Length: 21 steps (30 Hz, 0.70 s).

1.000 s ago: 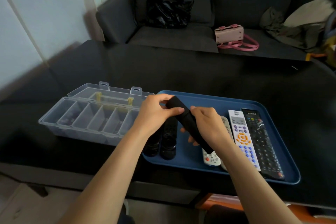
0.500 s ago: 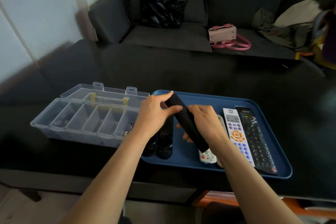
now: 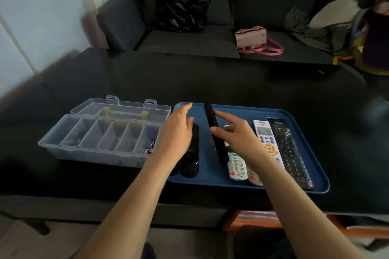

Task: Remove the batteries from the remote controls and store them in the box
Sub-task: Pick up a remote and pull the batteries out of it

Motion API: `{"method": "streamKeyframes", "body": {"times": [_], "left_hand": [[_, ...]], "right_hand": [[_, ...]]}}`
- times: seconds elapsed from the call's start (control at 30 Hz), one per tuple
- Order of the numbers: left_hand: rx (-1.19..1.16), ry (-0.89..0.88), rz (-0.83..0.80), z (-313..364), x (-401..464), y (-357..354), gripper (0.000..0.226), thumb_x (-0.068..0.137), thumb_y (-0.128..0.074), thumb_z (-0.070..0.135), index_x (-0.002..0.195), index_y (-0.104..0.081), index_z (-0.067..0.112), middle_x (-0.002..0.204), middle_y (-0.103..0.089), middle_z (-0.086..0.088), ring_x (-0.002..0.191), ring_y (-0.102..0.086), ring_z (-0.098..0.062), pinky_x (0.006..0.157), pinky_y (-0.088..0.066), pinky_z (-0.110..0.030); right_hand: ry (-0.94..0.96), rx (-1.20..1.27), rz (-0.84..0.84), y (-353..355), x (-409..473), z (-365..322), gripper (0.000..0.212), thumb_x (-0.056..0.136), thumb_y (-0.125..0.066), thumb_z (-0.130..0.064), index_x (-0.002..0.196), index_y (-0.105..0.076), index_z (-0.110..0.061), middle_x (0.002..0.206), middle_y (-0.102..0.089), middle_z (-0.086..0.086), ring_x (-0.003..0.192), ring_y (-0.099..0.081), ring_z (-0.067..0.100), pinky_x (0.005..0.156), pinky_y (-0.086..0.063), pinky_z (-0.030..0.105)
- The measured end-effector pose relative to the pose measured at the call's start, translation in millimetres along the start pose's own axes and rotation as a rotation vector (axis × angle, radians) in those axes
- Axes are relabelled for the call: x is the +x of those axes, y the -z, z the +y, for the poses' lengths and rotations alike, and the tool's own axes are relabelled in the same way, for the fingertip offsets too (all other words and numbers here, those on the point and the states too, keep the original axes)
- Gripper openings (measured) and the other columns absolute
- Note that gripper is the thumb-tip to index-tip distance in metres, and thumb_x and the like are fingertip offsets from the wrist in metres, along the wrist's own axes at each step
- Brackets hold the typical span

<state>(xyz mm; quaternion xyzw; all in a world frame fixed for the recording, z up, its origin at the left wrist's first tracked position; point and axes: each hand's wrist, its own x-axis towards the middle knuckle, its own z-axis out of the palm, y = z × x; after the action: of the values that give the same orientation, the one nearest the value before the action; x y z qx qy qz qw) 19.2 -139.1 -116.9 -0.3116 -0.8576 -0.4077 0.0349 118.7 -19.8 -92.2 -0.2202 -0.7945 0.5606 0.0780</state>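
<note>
Head view: a slim black remote (image 3: pixel 215 132) is pinched in the right hand (image 3: pixel 235 135) above the blue plastic tray (image 3: pixel 320 185); the left hand (image 3: pixel 179 134), fingers spread, is empty. Batteries (image 3: pixel 150 145) are stored in the clear box (image 3: pixel 101 139). Likely next, a remote's cover must be slid off

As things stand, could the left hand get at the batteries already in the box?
Probably yes. The left hand is open and empty, right beside the box, whose lid is folded back. The batteries lie uncovered in the compartment nearest that hand, with nothing between.
</note>
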Motion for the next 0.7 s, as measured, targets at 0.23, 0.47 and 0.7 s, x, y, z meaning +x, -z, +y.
{"method": "streamKeyframes", "body": {"times": [0.23, 0.47, 0.7], "left_hand": [[0.242, -0.074, -0.237, -7.7, -13.6, 2.0, 0.052, 0.087, -0.043, -0.008, 0.135, -0.043, 0.010, 0.135, -0.049, -0.008, 0.124, -0.045, -0.023, 0.103, -0.038, -0.033], [0.413, -0.116, -0.437, -9.9, -20.9, 2.2, 0.048, 0.086, -0.047, -0.006, 0.132, -0.048, 0.007, 0.136, -0.048, -0.011, 0.126, -0.044, -0.026, 0.104, -0.038, -0.041], [0.401, -0.082, -0.469, -12.8, -22.0, 5.1, 0.050, 0.087, -0.046, -0.005, 0.135, -0.046, 0.012, 0.140, -0.044, -0.009, 0.127, -0.043, -0.025, 0.106, -0.036, -0.039]], "right_hand": [[0.055, -0.507, 0.130, -22.9, -3.4, 11.0, 0.056, 0.090, -0.059, -0.029, 0.142, -0.039, -0.024, 0.112, -0.064, 0.011, 0.103, -0.060, 0.024, 0.080, -0.047, 0.030], [-0.043, -0.933, 0.124, -43.8, -7.3, 3.5, 0.034, 0.093, -0.054, -0.032, 0.118, -0.053, -0.010, 0.119, -0.050, 0.015, 0.099, -0.057, 0.030, 0.068, -0.040, 0.032], [-0.022, -1.216, 0.126, -53.4, -7.9, 7.5, 0.031, 0.097, -0.049, -0.025, 0.121, -0.055, -0.006, 0.127, -0.040, 0.016, 0.117, -0.043, 0.028, 0.073, -0.037, 0.030]]}}
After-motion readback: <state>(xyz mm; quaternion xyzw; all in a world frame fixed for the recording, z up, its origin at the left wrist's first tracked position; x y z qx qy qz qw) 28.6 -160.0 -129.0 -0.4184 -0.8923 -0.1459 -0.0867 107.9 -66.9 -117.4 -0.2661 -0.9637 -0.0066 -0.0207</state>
